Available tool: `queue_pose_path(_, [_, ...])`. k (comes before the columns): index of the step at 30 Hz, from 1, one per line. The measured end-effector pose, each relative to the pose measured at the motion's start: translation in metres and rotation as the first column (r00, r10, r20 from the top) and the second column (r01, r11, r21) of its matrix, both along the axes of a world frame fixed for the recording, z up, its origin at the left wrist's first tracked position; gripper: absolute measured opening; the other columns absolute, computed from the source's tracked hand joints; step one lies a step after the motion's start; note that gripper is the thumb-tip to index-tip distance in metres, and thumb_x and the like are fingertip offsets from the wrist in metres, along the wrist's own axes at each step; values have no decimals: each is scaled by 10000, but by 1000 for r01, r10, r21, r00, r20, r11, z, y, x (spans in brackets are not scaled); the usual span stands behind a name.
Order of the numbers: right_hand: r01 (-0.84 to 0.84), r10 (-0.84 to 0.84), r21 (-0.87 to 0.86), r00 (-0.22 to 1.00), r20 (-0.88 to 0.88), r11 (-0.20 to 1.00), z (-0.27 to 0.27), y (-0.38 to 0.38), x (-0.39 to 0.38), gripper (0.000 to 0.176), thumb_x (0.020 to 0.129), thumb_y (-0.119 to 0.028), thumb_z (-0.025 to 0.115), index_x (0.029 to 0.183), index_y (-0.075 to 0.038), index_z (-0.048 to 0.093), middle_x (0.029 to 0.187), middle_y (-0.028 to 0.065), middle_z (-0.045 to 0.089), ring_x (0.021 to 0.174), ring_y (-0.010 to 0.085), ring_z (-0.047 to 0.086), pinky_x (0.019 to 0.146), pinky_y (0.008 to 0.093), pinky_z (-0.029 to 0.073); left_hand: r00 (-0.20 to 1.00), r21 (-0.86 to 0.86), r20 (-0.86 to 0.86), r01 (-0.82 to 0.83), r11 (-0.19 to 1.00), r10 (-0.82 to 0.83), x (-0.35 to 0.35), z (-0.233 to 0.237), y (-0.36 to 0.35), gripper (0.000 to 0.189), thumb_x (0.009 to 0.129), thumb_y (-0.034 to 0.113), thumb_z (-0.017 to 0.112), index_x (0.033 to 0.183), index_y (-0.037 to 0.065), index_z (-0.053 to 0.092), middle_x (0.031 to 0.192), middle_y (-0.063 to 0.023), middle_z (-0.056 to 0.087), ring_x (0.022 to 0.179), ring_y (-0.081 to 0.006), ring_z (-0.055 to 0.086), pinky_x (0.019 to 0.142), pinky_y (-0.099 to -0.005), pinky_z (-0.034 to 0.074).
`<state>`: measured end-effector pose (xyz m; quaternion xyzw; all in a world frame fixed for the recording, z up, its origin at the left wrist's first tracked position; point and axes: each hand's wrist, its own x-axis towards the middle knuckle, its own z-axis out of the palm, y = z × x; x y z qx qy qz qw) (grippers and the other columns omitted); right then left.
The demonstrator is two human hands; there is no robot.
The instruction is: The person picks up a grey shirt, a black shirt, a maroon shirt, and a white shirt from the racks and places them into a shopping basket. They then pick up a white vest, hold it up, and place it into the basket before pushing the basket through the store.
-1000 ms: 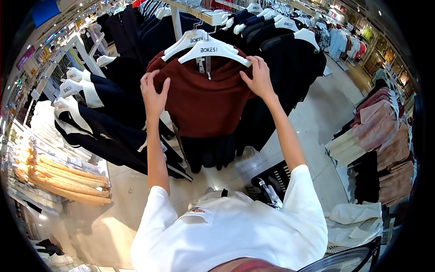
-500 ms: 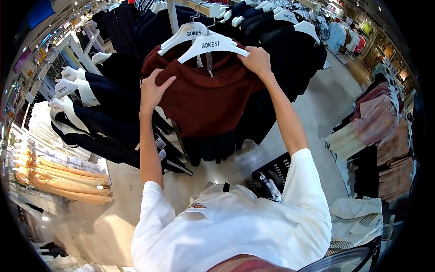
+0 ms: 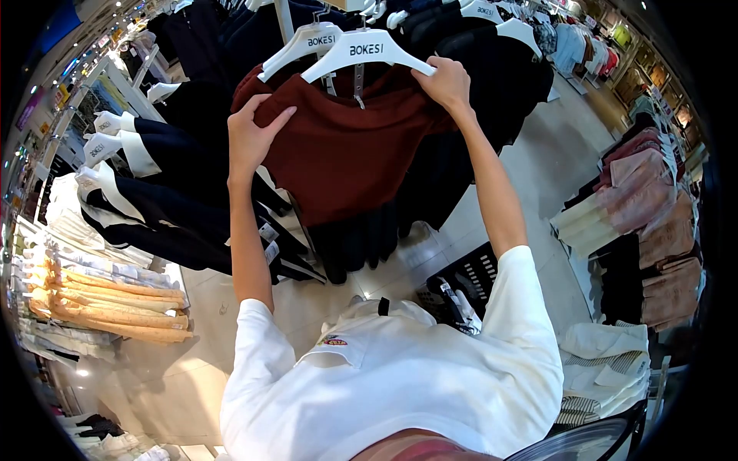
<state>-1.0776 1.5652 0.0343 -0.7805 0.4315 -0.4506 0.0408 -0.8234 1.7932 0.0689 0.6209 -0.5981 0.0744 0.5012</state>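
Observation:
A dark red garment (image 3: 346, 154) hangs at the top middle on a white BOKESI hanger (image 3: 367, 51). My left hand (image 3: 252, 137) pinches the garment's shoulder on the left, clear of the hanger's left end. My right hand (image 3: 447, 83) is closed round the hanger's right end, with the garment's other shoulder just below it. Close behind hangs a second white hanger (image 3: 304, 48) with more dark red cloth. The hanger's hook rises toward the rack at the top edge.
Dark garments with white collars (image 3: 138, 207) hang at the left, black ones (image 3: 492, 100) at the right. Yellow clothes (image 3: 115, 300) are low on the left. A black basket (image 3: 477, 280) stands on the floor (image 3: 538, 184). Pink clothes (image 3: 638, 192) hang far right.
The front hanger has come a little closer and tilts more, its right end lower relative to the view's top. My left hand has shifted slightly left, my right hand slightly right and up.

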Motion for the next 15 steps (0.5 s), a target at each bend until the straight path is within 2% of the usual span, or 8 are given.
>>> queue_pose_path(2, [27, -27, 8, 999, 20, 1000, -7, 12, -11, 287, 712, -381, 679, 741, -96, 682, 677, 127, 647, 670, 324, 641, 619, 395, 505, 999, 33, -38, 28, 999, -27, -8, -1, 5, 321, 739, 207, 756, 941, -10, 633, 793, -99, 677, 720, -159, 656, 684, -264, 507])
queue_pose_path(7, [90, -91, 55, 996, 24, 994, -43, 47, -44, 247, 714, -326, 691, 724, -80, 674, 657, 130, 638, 642, 330, 632, 594, 400, 500, 971, 77, -64, 234, 969, -230, -27, -24, 17, 333, 761, 190, 737, 1003, -12, 629, 874, -123, 684, 823, -178, 659, 758, -283, 499])
queue_pose_path(8, [77, -79, 94, 997, 21, 993, -52, 56, -51, 240, 709, -314, 693, 724, -76, 671, 658, 136, 635, 651, 335, 631, 597, 401, 498, 984, 130, -31, 179, 975, -176, -25, -34, 19, 339, 772, 173, 724, 1032, -20, 624, 905, -137, 685, 829, -183, 660, 764, -284, 497])
queue_pose_path(11, [-18, 16, 224, 1000, 9, 974, -81, 77, -72, 217, 700, -264, 689, 751, -54, 665, 670, 167, 627, 684, 350, 624, 623, 391, 495, 982, 100, -144, 138, 985, -123, -31, -69, 27, 306, 782, 155, 714, 1013, -33, 645, 890, -150, 686, 816, -166, 659, 743, -265, 494])
queue_pose_path(13, [-139, 135, 251, 990, 32, 958, -99, 87, -88, 241, 723, -233, 697, 761, -2, 641, 628, 176, 600, 583, 312, 601, 556, 341, 459, 987, 157, -136, 112, 981, -90, -37, -85, 35, 293, 799, 145, 698, 1015, -45, 645, 870, -132, 692, 774, -136, 647, 711, -244, 492])
queue_pose_path(15, [-258, 235, 404, 966, 107, 878, -101, 105, -106, 273, 741, -258, 706, 754, 2, 625, 581, 118, 575, 524, 171, 550, 531, 306, 428, 946, 120, -288, 191, 974, -150, -40, -106, 39, 283, 814, 142, 682, 1023, -45, 642, 884, -110, 693, 776, -120, 632, 714, -240, 486])
